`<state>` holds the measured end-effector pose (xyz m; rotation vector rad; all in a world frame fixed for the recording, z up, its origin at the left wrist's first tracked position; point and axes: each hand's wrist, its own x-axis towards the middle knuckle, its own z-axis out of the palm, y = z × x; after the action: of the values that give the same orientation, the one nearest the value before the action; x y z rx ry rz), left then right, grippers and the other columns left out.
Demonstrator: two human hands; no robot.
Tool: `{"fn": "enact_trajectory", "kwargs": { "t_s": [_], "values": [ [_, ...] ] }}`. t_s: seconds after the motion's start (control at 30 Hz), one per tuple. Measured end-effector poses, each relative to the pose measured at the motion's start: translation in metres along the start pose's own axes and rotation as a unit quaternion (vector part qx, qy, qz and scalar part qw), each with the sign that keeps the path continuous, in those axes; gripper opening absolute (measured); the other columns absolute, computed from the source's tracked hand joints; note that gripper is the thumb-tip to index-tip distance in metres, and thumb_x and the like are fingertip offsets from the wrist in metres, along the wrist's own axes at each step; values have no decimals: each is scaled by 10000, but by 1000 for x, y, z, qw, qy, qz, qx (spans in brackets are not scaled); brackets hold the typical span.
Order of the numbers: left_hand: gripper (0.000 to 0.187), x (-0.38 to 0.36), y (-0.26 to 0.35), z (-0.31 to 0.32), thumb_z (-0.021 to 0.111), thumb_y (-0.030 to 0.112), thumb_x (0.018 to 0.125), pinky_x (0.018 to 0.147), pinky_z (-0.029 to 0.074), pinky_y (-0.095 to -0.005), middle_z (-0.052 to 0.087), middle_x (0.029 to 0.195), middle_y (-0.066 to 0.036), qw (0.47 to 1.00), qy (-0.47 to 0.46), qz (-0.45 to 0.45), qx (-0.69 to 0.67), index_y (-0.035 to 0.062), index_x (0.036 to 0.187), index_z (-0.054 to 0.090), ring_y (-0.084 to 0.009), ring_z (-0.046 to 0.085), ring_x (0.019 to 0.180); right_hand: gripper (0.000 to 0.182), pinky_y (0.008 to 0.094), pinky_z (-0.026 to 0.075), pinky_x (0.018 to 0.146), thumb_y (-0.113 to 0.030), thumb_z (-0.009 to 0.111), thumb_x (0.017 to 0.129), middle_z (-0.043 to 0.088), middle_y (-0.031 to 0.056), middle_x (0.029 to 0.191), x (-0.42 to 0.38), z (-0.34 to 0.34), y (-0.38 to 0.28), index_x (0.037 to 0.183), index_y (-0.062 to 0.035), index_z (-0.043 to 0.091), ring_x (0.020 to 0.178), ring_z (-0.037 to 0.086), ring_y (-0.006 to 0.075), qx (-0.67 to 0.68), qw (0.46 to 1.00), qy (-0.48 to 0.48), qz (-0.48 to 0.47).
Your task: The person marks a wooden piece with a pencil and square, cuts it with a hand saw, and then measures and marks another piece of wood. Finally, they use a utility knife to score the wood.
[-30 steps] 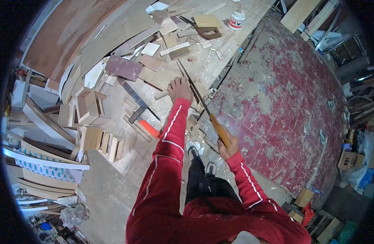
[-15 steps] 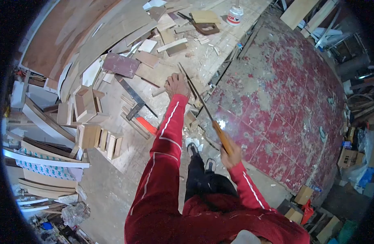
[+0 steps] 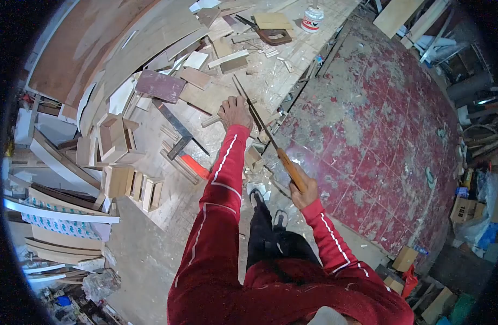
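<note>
Right hand clamped on handsaw handle; left hand pinning light, stiff wood strip near workbench edge.

Offcuts and square crowding the bench left of the left hand; bare boards beyond.

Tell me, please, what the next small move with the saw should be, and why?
Probably a steady draw of the handsaw back along the same line. The right hand grips its wooden handle, the blade lies across the wooden strip at the workbench edge, and the left hand presses that strip down right beside the blade, so short, controlled strokes seem safest for the fingers.
</note>
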<state>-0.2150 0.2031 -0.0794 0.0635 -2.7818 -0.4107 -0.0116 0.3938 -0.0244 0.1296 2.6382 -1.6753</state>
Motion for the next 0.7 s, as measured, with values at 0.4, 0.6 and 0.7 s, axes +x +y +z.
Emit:
{"fn": "enact_trajectory", "kwargs": {
  "t_s": [0.4, 0.6, 0.7],
  "values": [
    [456, 11, -7, 3, 644, 119, 599, 871, 301, -421, 473, 1052, -68, 999, 36, 18, 16, 154, 1041, 533, -278, 413, 1032, 562, 344, 509, 673, 47, 563, 683, 635, 233, 887, -20, -4, 16, 1235, -50, 516, 768, 656, 326, 2, 999, 5, -35],
    [453, 7, -3, 5, 629, 126, 614, 861, 291, -429, 471, 1056, -66, 1000, 7, 6, 3, 158, 1053, 525, -273, 410, 1031, 558, 312, 497, 686, 45, 565, 694, 638, 202, 904, -35, -6, 10, 1237, -76, 519, 787, 652, 276, -45, 996, 39, -60],
    [357, 5, -5, -1, 592, 125, 651, 868, 282, -427, 484, 1026, -83, 999, 26, 18, -11, 133, 1004, 539, -272, 423, 1012, 595, 336, 514, 689, 43, 598, 673, 634, 218, 942, 9, 14, 11, 1243, -105, 515, 826, 649, 332, -6, 1000, 2, 5]
  ]
}}
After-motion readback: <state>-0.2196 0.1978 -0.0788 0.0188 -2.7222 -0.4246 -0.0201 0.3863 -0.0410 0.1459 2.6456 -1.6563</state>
